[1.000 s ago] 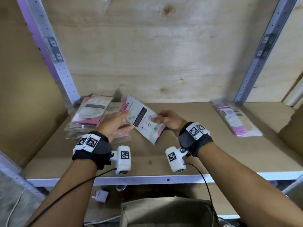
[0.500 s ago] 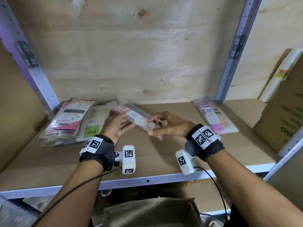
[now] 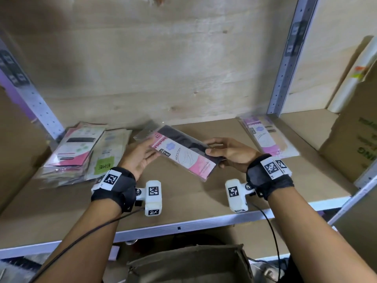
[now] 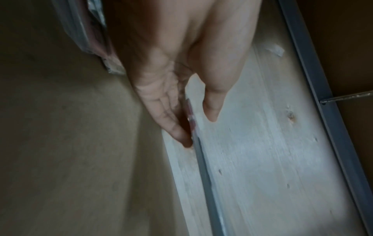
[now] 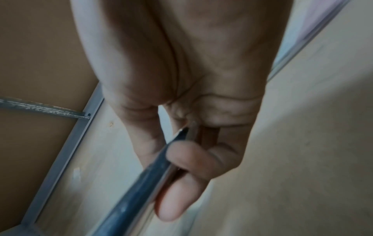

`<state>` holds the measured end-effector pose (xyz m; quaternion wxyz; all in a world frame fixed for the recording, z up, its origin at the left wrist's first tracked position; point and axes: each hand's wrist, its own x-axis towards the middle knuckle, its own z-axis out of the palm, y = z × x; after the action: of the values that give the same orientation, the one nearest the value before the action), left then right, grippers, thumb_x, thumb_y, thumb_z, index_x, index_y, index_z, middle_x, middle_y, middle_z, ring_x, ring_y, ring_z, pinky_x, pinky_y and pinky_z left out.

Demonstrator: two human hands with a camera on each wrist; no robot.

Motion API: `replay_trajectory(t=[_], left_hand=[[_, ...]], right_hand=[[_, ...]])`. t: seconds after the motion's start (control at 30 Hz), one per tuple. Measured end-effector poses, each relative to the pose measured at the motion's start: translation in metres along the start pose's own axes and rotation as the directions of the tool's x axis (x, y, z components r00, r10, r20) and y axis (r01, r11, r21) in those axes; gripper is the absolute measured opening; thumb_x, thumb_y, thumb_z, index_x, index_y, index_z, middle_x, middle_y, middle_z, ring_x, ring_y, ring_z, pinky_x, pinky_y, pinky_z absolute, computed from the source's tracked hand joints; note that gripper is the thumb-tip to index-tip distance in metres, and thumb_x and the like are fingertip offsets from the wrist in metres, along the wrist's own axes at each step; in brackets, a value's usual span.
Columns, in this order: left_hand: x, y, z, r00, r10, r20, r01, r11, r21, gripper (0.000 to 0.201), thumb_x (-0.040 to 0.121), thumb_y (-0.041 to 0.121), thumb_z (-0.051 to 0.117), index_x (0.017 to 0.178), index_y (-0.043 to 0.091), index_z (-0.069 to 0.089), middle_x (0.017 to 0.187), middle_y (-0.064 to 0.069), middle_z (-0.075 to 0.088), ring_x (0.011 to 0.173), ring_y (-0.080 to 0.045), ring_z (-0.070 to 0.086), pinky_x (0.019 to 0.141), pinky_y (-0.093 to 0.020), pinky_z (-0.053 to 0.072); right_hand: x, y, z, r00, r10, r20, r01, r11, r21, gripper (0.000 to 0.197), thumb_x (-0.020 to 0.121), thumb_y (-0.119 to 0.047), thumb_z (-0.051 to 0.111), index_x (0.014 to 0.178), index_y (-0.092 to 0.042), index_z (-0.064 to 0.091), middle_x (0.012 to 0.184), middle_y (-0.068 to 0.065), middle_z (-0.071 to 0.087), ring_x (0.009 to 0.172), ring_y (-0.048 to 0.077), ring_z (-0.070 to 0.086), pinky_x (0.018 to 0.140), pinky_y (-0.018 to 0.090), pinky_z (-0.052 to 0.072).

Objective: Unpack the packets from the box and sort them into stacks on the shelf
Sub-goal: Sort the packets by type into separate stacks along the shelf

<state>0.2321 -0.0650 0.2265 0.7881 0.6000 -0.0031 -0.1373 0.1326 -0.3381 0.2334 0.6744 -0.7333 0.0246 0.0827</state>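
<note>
One packet [image 3: 183, 155] (dark fabric [image 3: 180, 137] inside): right hand [image 3: 231, 155] pinches it, left hand [image 3: 136, 158] touches it, fingers straight.

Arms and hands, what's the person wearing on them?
Left hand and right hand are ungloved, forearms sleeveless. Each wrist has a black strap with a white square-code tag and a white boxy camera bearing black codes; a thin dark cable trails back from each.

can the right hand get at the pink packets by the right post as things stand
Likely yes for reach: bare shelf lies between the right hand and the pink packets. But its grip is full with the dark packet, so it must release first.
</note>
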Motion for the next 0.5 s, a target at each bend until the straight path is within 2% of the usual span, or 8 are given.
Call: replay_trajectory(t=[0.1, 0.17, 0.23, 0.3, 0.4, 0.5], left_hand=[[0.008, 0.006, -0.007, 0.992, 0.053, -0.114, -0.045, 0.997, 0.067, 0.021, 0.088, 0.032, 0.072, 0.102, 0.017, 0.071, 0.094, -0.004, 0.078, 0.086, -0.017, 0.074, 0.077, -0.031, 0.058], [0.011, 0.007, -0.012, 0.987, 0.071, -0.144, -0.047, 0.986, 0.160, 0.029, 0.083, 0.044, 0.074, 0.101, 0.021, 0.074, 0.086, 0.000, 0.079, 0.076, -0.013, 0.073, 0.071, -0.028, 0.054], [0.015, 0.004, -0.015, 0.987, 0.092, -0.132, -0.057, 0.968, 0.246, 0.034, 0.081, 0.049, 0.075, 0.099, 0.020, 0.074, 0.082, -0.002, 0.078, 0.065, -0.011, 0.071, 0.067, -0.029, 0.054], [0.016, 0.000, -0.016, 0.988, 0.114, -0.102, -0.072, 0.936, 0.344, 0.033, 0.084, 0.050, 0.071, 0.094, 0.019, 0.073, 0.075, -0.003, 0.076, 0.058, -0.011, 0.068, 0.069, -0.032, 0.055], [0.015, -0.004, -0.010, 0.992, 0.096, -0.077, -0.051, 0.890, 0.454, 0.041, 0.093, 0.055, 0.058, 0.090, 0.016, 0.070, 0.072, -0.004, 0.076, 0.064, -0.018, 0.071, 0.076, -0.036, 0.055], [0.011, -0.003, -0.002, 0.994, 0.065, -0.085, -0.019, 0.890, 0.456, 0.047, 0.095, 0.060, 0.050, 0.088, 0.017, 0.065, 0.067, -0.003, 0.075, 0.061, -0.017, 0.072, 0.066, -0.031, 0.052]], right_hand=[[-0.001, 0.000, -0.003, 1.000, -0.003, 0.005, 0.003, 0.999, -0.047, 0.028, 0.094, -0.011, 0.062, 0.120, -0.017, 0.066, 0.089, 0.004, 0.071, 0.077, 0.020, 0.060, 0.053, 0.025, 0.041], [-0.003, 0.000, -0.005, 1.000, -0.001, 0.020, 0.003, 0.994, -0.106, 0.028, 0.094, -0.009, 0.059, 0.118, -0.021, 0.068, 0.086, 0.003, 0.071, 0.078, 0.021, 0.057, 0.050, 0.023, 0.039], [-0.006, 0.001, -0.007, 1.000, 0.003, 0.027, 0.001, 0.990, -0.143, 0.030, 0.094, -0.006, 0.058, 0.118, -0.022, 0.068, 0.086, 0.002, 0.072, 0.078, 0.022, 0.057, 0.049, 0.023, 0.038], [-0.008, 0.000, -0.011, 1.000, 0.013, 0.017, -0.010, 0.987, -0.159, 0.031, 0.094, -0.006, 0.059, 0.120, -0.021, 0.067, 0.093, 0.007, 0.073, 0.083, 0.025, 0.058, 0.054, 0.028, 0.038], [-0.012, -0.001, -0.017, 0.999, 0.023, 0.028, -0.018, 0.985, -0.172, 0.032, 0.094, -0.006, 0.060, 0.122, -0.020, 0.066, 0.113, 0.021, 0.070, 0.090, 0.027, 0.060, 0.062, 0.032, 0.040], [-0.015, 0.002, -0.022, 0.999, 0.016, 0.048, -0.009, 0.988, -0.152, 0.032, 0.093, -0.006, 0.060, 0.122, -0.019, 0.065, 0.120, 0.024, 0.067, 0.096, 0.032, 0.061, 0.071, 0.039, 0.042]])
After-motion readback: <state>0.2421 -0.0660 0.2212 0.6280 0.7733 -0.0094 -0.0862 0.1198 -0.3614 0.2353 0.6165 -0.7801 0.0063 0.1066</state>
